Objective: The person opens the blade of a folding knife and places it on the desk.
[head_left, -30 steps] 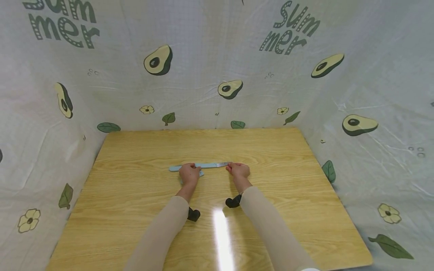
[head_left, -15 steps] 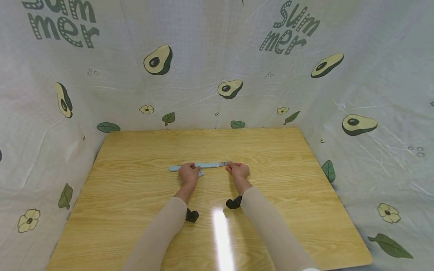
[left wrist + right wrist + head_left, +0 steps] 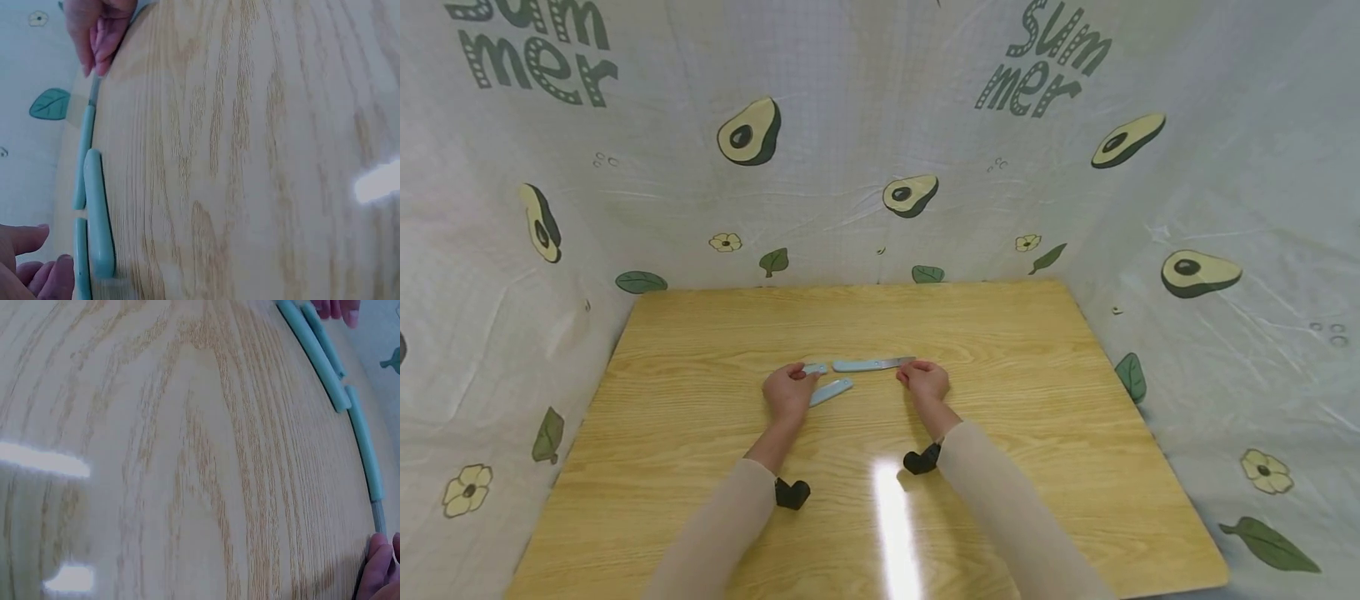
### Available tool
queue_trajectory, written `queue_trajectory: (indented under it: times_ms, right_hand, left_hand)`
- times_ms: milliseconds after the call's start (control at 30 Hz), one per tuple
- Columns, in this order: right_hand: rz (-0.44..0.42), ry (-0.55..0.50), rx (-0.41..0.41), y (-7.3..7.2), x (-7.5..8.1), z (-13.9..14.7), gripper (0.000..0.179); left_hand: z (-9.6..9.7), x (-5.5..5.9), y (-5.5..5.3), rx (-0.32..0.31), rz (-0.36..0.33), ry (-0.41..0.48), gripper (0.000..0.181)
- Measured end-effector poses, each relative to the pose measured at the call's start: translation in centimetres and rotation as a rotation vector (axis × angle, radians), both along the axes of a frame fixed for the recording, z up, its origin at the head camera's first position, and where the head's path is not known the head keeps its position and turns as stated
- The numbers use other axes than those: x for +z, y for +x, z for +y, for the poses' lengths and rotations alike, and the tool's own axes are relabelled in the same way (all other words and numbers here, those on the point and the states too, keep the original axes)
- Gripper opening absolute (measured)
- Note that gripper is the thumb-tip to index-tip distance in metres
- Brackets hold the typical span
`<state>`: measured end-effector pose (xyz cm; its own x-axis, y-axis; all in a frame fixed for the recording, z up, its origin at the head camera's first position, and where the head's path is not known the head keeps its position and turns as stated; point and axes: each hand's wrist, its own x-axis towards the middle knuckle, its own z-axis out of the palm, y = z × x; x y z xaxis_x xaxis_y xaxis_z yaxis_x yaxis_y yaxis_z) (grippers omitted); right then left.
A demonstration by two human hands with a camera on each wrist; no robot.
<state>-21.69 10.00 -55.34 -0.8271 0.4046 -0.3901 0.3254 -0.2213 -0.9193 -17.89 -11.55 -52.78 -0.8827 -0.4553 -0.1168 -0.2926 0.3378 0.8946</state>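
Observation:
A knife with a light blue handle (image 3: 857, 365) lies crosswise on the table, its metal blade (image 3: 895, 362) pointing right. My right hand (image 3: 925, 380) pinches the blade near its tip, and the fingers (image 3: 103, 59) cover that end. In line with the handle, past a small gap, lies a thin light blue piece (image 3: 81, 259). My left hand (image 3: 787, 392) is beside this piece, thumb apart from the fingers, fingertips right at its side. A thicker light blue piece (image 3: 99, 212) lies at a slant nearer to me, partly behind the left hand in the head view.
The wooden table (image 3: 1037, 467) has a back edge just beyond the blue pieces. A pale curtain (image 3: 835, 125) printed with avocados and leaves hangs behind it and at both sides. Black wrist mounts (image 3: 792, 493) stick out from the sleeves.
My left hand has moved left, uncovering the gap between the knife handle and the thin piece, and more of the thicker piece. My right hand stays at the blade.

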Motion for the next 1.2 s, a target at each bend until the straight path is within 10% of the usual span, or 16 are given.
queue_trajectory:
  times_ms: [533, 1200]
  right_hand:
    - [0.061, 0.33, 0.527, 1.1, -0.1, -3.0, 0.024]
    - [0.078, 0.286, 0.716, 1.7, -0.2, -4.6, 0.034]
  left_hand:
    - [-2.5, -0.3, 3.7, -0.011, -0.146, 0.003, 0.048]
    - [-0.9, -1.5, 4.7, -0.023, -0.139, 0.079, 0.039]
